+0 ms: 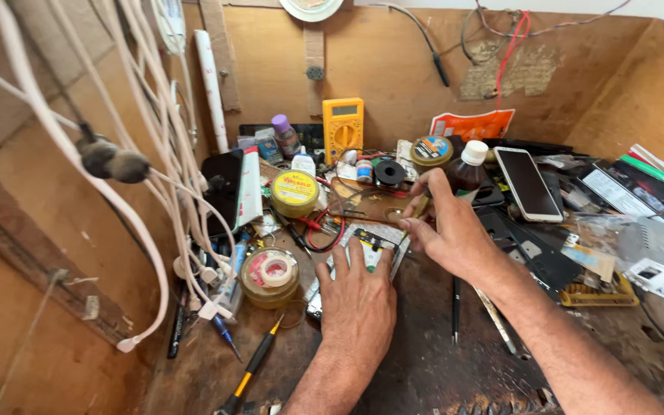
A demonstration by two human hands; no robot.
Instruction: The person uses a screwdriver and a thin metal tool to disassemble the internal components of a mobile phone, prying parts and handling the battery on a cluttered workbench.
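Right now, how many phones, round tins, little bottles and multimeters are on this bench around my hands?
Phones: 2, a white-framed one lying flat at right and a black one leaning at left.
Round tins: 3, a yellow-lidded one, a clear one holding tape, a dark-labelled one.
Small bottles: 2, brown with white cap, purple-capped.
Multimeters: 1, yellow.
Total: 8.

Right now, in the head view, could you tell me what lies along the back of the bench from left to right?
Black phone → yellow tin → yellow multimeter → brown bottle with white cap → white-edged phone → grey box.
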